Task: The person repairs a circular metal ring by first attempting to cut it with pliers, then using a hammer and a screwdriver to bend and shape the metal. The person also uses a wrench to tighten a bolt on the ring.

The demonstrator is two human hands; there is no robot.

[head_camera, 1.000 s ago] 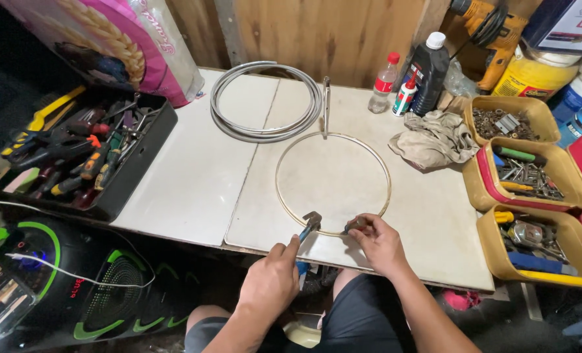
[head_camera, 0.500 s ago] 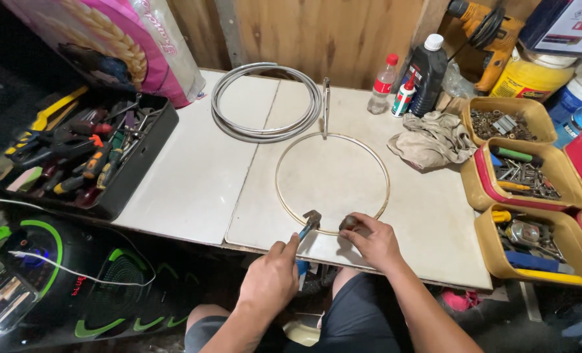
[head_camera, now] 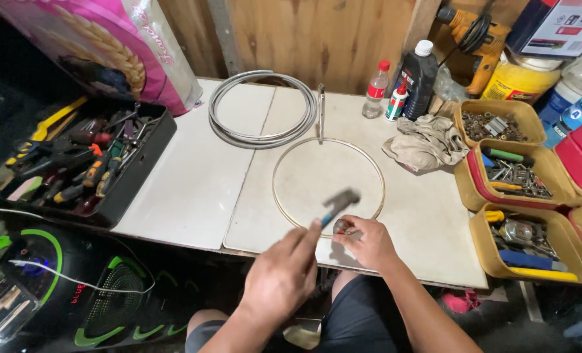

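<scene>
A thin metal ring (head_camera: pixel 329 185) lies flat on the white tabletop (head_camera: pixel 193 189), near the table's front edge. The right hand (head_camera: pixel 364 240) rests on the ring's near arc, its fingers curled and pinching the wire where a small fitting sits; that fitting is too small to make out. Just left of that spot the left hand (head_camera: pixel 283 278) is closed around the handle of a small hammer (head_camera: pixel 338 204), whose blurred head hangs raised just above the ring's near arc, close to the right hand's fingertips.

Behind the ring, touching its far arc, a short metal bar (head_camera: pixel 321 112) stands on the table. Left of the bar lies a coil of grey tubing (head_camera: pixel 263 110). To the ring's right sits a crumpled beige rag (head_camera: pixel 425 142), and behind the rag stand a clear bottle with a red cap (head_camera: pixel 376 91) and a black bottle (head_camera: pixel 417 77). Further right of the ring, yellow bins (head_camera: pixel 525 196) hold screws and small tools. Well left of the ring, past the table's edge, a black tray (head_camera: pixel 85 163) holds screwdrivers and pliers.
</scene>
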